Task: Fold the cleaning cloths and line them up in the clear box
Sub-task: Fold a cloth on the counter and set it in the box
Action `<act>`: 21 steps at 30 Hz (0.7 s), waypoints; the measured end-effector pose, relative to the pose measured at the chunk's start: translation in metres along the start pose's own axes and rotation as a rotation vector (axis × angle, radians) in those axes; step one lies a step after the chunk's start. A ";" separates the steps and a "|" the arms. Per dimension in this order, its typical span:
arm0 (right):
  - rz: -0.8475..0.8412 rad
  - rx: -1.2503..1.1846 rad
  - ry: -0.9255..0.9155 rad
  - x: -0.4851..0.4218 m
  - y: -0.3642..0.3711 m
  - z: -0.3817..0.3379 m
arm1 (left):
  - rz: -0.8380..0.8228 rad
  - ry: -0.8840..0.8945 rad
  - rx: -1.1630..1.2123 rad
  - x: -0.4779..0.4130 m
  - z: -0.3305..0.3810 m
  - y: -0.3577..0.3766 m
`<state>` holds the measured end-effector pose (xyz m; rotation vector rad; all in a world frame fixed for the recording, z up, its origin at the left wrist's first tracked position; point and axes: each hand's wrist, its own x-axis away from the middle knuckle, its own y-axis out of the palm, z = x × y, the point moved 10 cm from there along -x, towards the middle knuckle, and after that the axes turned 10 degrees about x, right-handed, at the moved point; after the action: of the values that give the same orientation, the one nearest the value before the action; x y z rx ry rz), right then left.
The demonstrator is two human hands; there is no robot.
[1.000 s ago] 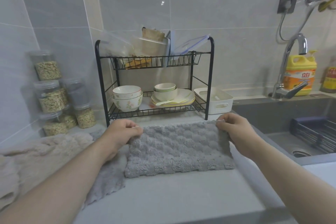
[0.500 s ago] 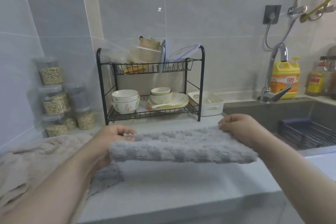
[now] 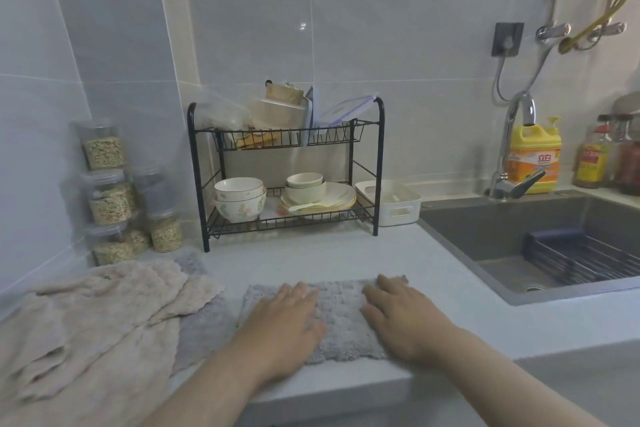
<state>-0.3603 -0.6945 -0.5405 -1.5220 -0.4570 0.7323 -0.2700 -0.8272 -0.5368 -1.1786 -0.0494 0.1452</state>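
Observation:
A grey fluffy cleaning cloth (image 3: 341, 315) lies folded in half near the counter's front edge. My left hand (image 3: 289, 326) presses flat on its left part, fingers spread. My right hand (image 3: 401, 314) rests flat on its right part. Neither hand grips the cloth. A heap of beige cloths (image 3: 90, 319) lies to the left, with another grey cloth (image 3: 204, 326) partly under it. A clear box (image 3: 280, 113) stands among bags and a lid on the top shelf of the black wire rack (image 3: 379, 163).
The rack's lower shelf holds bowls (image 3: 239, 198) and plates (image 3: 320, 198). A white tray (image 3: 393, 203) stands beside it. Jars of grain (image 3: 110, 198) are stacked at the left wall. The sink (image 3: 526, 246) with faucet (image 3: 512, 149) and yellow detergent bottle (image 3: 535, 156) lies to the right.
The grey cloth was held by its far corners, lifted and folded toward me. It now lies doubled on the counter, and both hands have let go and lie flat on it.

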 end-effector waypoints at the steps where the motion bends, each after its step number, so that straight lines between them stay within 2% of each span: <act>1: -0.039 -0.004 -0.001 0.003 0.006 0.000 | -0.054 -0.040 -0.057 0.002 -0.007 0.013; 4: -0.090 -0.044 0.056 0.004 0.017 0.009 | -0.062 -0.075 -0.122 0.005 -0.018 0.020; 5: -0.067 -0.058 0.126 0.005 0.013 0.015 | -0.060 -0.074 -0.128 0.005 -0.019 0.020; 7: -0.006 -0.091 0.399 0.020 0.000 0.040 | -0.064 -0.087 -0.129 0.004 -0.018 0.022; 9: -0.040 -0.096 0.560 0.038 -0.007 0.051 | -0.072 -0.108 -0.117 0.004 -0.016 0.024; 12: -0.089 -0.105 0.516 0.041 -0.012 0.048 | -0.070 -0.120 -0.098 0.004 -0.008 0.022; 16: -0.098 -0.662 0.587 0.045 -0.014 0.053 | -0.020 -0.086 -0.057 -0.004 0.021 0.018; 21: -0.071 -0.960 0.733 0.060 -0.020 0.070 | -0.100 -0.077 -0.086 -0.009 0.037 0.043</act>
<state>-0.3627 -0.6009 -0.5292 -2.4940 -0.2949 -0.2053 -0.2870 -0.7785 -0.5616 -1.2540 -0.1833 0.1013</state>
